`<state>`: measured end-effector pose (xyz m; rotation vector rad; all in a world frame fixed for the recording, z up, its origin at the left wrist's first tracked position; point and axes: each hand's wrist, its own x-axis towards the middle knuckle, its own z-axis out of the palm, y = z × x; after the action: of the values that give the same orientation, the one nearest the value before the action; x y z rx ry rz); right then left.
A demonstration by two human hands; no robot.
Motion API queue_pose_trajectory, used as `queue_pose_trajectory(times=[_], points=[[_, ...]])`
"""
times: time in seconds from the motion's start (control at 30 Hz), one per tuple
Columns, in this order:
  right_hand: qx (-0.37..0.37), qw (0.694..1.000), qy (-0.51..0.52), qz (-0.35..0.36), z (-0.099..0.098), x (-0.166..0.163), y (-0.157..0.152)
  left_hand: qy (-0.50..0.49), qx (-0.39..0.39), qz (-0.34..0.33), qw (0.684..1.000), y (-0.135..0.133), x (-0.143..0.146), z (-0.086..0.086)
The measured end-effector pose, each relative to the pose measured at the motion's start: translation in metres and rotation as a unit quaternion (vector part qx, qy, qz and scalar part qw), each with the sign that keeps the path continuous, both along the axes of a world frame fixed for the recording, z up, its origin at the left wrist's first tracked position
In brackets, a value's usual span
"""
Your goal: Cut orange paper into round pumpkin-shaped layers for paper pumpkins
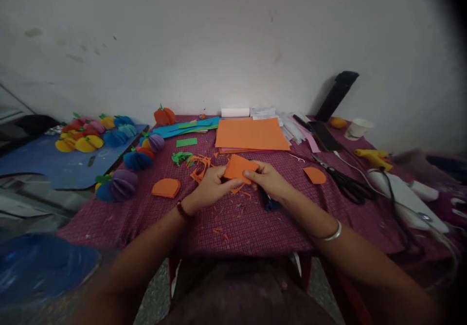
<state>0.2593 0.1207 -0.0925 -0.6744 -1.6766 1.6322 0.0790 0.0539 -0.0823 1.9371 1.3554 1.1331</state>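
Note:
Above the middle of the table, both my hands grip a small squarish orange paper piece (237, 166); whether it is one layer or several I cannot tell. My left hand (210, 187) pinches its left edge with the thumb on top. On the right side, my right hand (270, 181) presses it between thumb and fingers. A dark blue object (270, 203), partly hidden, lies beneath my right wrist. Left of my hands rests a stack of rounded orange paper cutouts (166, 188), and a similar orange cutout (314, 175) lies to the right. Curled orange paper scraps (199, 168) touch the area behind my left hand.
Orange sheets (251, 134) lie behind my hands, green scraps (181, 158) to the left. Paper pumpkins (122, 186) line the left side. At right are black scissors (346, 184), a yellow glue gun (374, 157), a cup (358, 128) and cables.

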Motion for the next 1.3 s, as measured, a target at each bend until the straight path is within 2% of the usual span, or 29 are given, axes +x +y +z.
queue_pose_trajectory(times=[0.1, 0.17, 0.27, 0.37, 0.47, 0.6, 0.73, 0.93, 1.3], points=[[-0.048, 0.998, 0.02, 0.02, 0.001, 0.0, -0.002, -0.103, -0.044, -0.057, 0.992, -0.002, 0.002, 0.001], [-0.081, 0.996, 0.029, 0.024, 0.002, 0.0, -0.004, -0.13, -0.056, -0.062, 0.988, -0.002, 0.003, 0.001], [-0.12, 0.992, 0.04, 0.026, 0.003, 0.001, -0.006, -0.184, -0.03, -0.042, 0.982, 0.0, 0.004, -0.001], [-0.141, 0.988, 0.046, 0.033, 0.004, 0.001, -0.007, -0.231, -0.019, -0.068, 0.97, 0.001, 0.001, -0.002], [-0.162, 0.985, 0.042, 0.037, 0.005, 0.002, -0.007, -0.189, -0.02, -0.101, 0.977, 0.001, -0.004, -0.003], [-0.205, 0.976, 0.04, 0.055, 0.005, 0.003, -0.006, -0.127, -0.01, -0.072, 0.989, 0.0, -0.007, -0.001], [-0.228, 0.971, 0.037, 0.068, 0.003, 0.003, -0.004, -0.146, -0.056, -0.066, 0.985, -0.003, -0.006, 0.004], [-0.251, 0.963, 0.05, 0.08, 0.003, 0.002, -0.006, -0.153, -0.07, -0.052, 0.984, -0.002, -0.005, 0.007], [-0.224, 0.972, 0.031, 0.064, 0.008, 0.0, -0.008, -0.169, -0.063, -0.049, 0.982, -0.003, -0.003, 0.009]])
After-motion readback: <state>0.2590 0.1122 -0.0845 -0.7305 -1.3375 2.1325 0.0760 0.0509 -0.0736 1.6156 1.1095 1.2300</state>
